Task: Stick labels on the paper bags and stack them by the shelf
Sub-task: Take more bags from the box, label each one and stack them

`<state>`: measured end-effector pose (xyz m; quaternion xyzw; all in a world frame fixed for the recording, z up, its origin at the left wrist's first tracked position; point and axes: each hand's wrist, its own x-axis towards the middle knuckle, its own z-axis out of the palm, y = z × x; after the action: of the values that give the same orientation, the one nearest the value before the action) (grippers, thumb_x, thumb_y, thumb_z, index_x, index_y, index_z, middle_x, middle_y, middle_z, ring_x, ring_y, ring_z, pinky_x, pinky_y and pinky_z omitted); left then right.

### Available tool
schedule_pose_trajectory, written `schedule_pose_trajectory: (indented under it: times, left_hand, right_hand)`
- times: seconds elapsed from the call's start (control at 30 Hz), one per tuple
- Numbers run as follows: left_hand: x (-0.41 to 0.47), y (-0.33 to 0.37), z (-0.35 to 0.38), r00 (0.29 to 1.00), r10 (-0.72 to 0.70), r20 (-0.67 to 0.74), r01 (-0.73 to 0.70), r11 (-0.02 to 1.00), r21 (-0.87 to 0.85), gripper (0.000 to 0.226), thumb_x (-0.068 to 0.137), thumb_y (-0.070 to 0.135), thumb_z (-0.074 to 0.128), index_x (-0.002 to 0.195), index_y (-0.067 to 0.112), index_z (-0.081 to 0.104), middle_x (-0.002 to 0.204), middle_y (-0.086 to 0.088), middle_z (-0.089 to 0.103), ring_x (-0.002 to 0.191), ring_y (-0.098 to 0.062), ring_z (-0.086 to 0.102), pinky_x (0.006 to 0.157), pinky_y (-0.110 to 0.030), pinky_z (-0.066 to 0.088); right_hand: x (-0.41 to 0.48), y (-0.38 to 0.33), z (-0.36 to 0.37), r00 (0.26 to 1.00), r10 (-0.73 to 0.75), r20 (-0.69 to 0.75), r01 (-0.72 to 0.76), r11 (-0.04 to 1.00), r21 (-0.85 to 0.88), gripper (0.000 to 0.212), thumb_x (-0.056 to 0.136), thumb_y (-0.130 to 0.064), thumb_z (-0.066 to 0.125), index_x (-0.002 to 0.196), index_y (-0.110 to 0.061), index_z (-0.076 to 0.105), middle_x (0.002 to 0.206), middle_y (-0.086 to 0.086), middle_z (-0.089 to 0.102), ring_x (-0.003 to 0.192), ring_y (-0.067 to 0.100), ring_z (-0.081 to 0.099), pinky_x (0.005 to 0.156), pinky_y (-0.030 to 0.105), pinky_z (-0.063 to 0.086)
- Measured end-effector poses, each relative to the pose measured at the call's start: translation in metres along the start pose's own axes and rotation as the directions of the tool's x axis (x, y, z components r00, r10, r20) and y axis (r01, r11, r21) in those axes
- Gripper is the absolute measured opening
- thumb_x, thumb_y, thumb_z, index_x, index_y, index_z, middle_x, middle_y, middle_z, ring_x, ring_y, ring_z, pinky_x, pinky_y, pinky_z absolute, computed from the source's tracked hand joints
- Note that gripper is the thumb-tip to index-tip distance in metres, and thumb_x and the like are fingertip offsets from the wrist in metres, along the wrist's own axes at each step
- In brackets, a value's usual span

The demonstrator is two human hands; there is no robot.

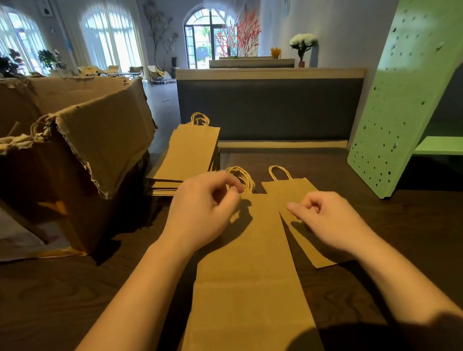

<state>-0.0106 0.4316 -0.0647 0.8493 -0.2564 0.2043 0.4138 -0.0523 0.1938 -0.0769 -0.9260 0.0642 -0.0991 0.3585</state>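
Paper bag point(246, 296) flat on dark bench point(69, 293), nearest, handles at far end. Left hand point(202, 212) curled over those handles, fingertips pinched, contents unclear. Right hand point(328, 221) over second bag point(294, 196) just right, tilted; forefinger out, rest curled, grip unclear. Beyond: bag stack point(191, 153), torn cardboard box point(88, 157) left, green shelf point(399, 97) right.
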Motion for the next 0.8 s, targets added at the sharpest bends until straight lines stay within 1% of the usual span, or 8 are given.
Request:
schedule_pose_trajectory:
  times: [0.07,0.13,0.23,0.37,0.47,0.53,0.67,0.8]
  left_hand:
    - [-0.003,0.003,0.006,0.986,0.051,0.156,-0.055,0.998,0.019,0.016,0.095,0.032,0.057,0.096,0.037,0.073,0.078,0.013,0.068,0.073,-0.004,0.062,0.061,-0.025,0.05]
    - [-0.005,0.003,0.012,0.959,0.06,0.276,-0.076,0.996,0.046,0.018,0.094,0.037,0.055,0.098,0.04,0.072,0.083,0.013,0.071,0.079,-0.005,0.065,0.069,-0.032,0.057]
    - [-0.005,0.0,0.017,0.945,0.074,0.318,-0.1,0.993,0.064,0.019,0.094,0.04,0.055,0.102,0.039,0.073,0.084,0.013,0.072,0.079,-0.006,0.066,0.072,-0.036,0.058]
    - [-0.004,-0.002,0.018,0.948,0.057,0.314,-0.081,0.995,0.065,0.016,0.096,0.035,0.059,0.102,0.04,0.073,0.085,0.013,0.072,0.08,-0.004,0.065,0.071,-0.036,0.058]
    - [-0.003,-0.003,0.019,0.947,0.042,0.318,-0.068,0.995,0.07,0.015,0.097,0.036,0.059,0.102,0.041,0.073,0.085,0.015,0.071,0.079,-0.001,0.064,0.068,-0.03,0.057]
    - [-0.003,-0.004,0.02,0.946,0.031,0.322,-0.057,0.996,0.069,0.015,0.097,0.036,0.059,0.101,0.042,0.073,0.084,0.016,0.071,0.077,0.001,0.062,0.064,-0.022,0.052]
    - [-0.003,-0.004,0.021,0.946,0.019,0.323,-0.047,0.996,0.077,0.015,0.097,0.038,0.059,0.102,0.044,0.072,0.086,0.017,0.071,0.077,0.002,0.061,0.063,-0.018,0.048]
    - [-0.003,-0.004,0.02,0.945,0.012,0.327,-0.04,0.996,0.079,0.016,0.097,0.039,0.058,0.103,0.043,0.072,0.089,0.017,0.071,0.081,0.002,0.062,0.066,-0.018,0.05]
  right_hand:
    - [0.005,0.01,0.007,0.994,0.029,-0.109,-0.051,0.977,-0.206,0.049,0.081,-0.073,0.056,0.096,-0.028,0.065,0.091,-0.009,0.066,0.093,0.012,0.06,0.084,0.045,0.055]
    - [0.007,0.018,0.011,0.987,0.158,-0.018,-0.151,0.895,-0.419,0.084,0.07,-0.09,0.046,0.134,-0.036,0.05,0.136,-0.004,0.053,0.127,0.022,0.047,0.103,0.051,0.045]
    - [0.008,0.022,0.013,0.957,0.282,0.063,-0.211,0.83,-0.517,0.108,0.066,-0.094,0.043,0.154,-0.038,0.017,0.16,0.003,0.026,0.143,0.031,0.031,0.112,0.055,0.031]
    - [0.003,0.01,0.012,0.957,0.287,0.046,-0.215,0.806,-0.551,0.086,0.08,-0.077,0.047,0.149,-0.029,0.027,0.142,0.008,0.051,0.126,0.033,0.051,0.1,0.046,0.046]
    - [0.0,-0.009,0.012,0.98,0.197,0.013,-0.149,0.78,-0.608,0.038,0.098,-0.049,0.042,0.119,-0.017,0.046,0.113,0.009,0.064,0.094,0.029,0.06,0.072,0.035,0.046]
    - [-0.002,-0.016,0.01,0.991,0.129,-0.02,-0.116,0.801,-0.587,0.019,0.102,-0.033,0.039,0.1,-0.016,0.048,0.103,0.01,0.065,0.081,0.027,0.057,0.065,0.034,0.043]
    - [-0.005,-0.015,0.005,0.997,0.056,-0.062,-0.082,0.784,-0.615,0.02,0.103,-0.015,0.04,0.118,-0.016,0.053,0.102,0.01,0.064,0.091,0.029,0.063,0.068,0.037,0.05]
    - [-0.008,-0.005,-0.006,0.987,-0.008,-0.158,-0.071,0.87,-0.489,0.031,0.101,-0.007,0.04,0.125,-0.026,0.04,0.081,0.0,0.049,0.075,0.025,0.056,0.059,0.036,0.046]
